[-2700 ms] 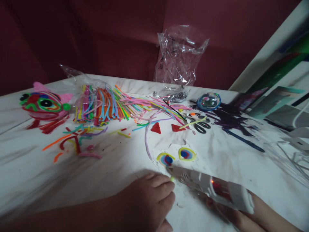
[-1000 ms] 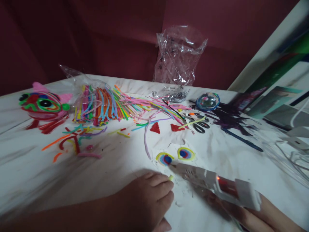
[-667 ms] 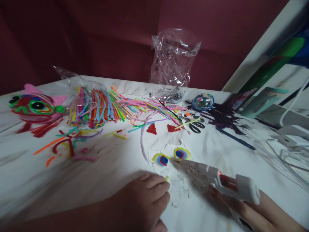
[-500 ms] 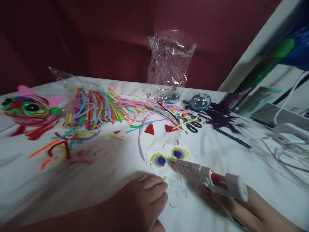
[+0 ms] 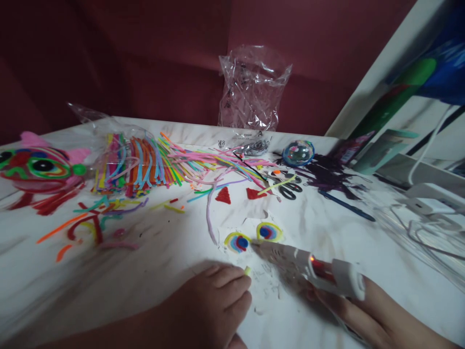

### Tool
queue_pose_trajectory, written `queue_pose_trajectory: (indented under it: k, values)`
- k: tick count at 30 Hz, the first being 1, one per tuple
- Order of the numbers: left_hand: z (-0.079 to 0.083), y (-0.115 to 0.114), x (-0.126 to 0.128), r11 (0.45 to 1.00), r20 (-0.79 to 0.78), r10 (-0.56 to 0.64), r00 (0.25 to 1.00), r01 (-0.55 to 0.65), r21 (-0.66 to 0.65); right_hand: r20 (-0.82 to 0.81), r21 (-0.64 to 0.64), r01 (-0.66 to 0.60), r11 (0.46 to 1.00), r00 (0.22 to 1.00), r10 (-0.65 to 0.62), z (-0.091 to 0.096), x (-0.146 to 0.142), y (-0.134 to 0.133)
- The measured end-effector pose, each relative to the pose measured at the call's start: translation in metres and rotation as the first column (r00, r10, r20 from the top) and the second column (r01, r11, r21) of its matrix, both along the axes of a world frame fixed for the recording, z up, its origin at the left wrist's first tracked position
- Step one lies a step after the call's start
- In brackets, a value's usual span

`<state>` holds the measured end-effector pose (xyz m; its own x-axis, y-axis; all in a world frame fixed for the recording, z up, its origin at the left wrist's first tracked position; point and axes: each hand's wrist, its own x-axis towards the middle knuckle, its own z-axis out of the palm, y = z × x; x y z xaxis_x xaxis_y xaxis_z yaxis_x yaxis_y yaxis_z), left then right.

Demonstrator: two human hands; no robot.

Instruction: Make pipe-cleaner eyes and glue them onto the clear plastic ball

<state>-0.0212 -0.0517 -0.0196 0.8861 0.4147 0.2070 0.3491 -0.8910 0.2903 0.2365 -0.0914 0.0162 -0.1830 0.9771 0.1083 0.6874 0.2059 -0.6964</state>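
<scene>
Two flat eye shapes with yellow rims lie on the white table: the left eye and the right eye. Both have ringed colours and a blue centre. My right hand grips a white glue gun with a small orange light. Its nozzle points left, close to the inner edge of the left eye; contact cannot be made out. Just in front of the eyes, my left hand is closed, with a short yellow-green strip poking out between its fingers.
Coloured strips spill from a clear bag at the back. A pink animal-face craft stands far left. Scissors, red triangles, a clear dome and a dark pen lie beyond the eyes. White cables occupy the right.
The view has shifted slightly, so most things sit a little further left. Both hands keep their hold, and the nozzle stays near the left eye.
</scene>
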Motion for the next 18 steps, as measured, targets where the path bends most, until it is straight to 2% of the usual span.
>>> queue_pose_trajectory:
  k: [6,11,18]
  values:
    - [0.0002,0.0013,-0.0002,1.0,-0.015,-0.015,1.0,0.015,0.021,-0.127,-0.02,0.088,0.996,0.988,-0.09,0.0012,-0.0084,0.0011]
    - [-0.0039,0.0031,-0.0017,0.998,0.005,-0.044,0.999,0.044,0.035,-0.103,-0.043,0.026,0.999,0.994,-0.031,-0.0029,-0.0029,0.0003]
    - [-0.0073,0.0041,-0.0014,0.998,0.009,-0.052,0.999,0.052,0.034,-0.121,-0.052,0.049,0.997,0.991,-0.055,0.0,-0.004,-0.0005]
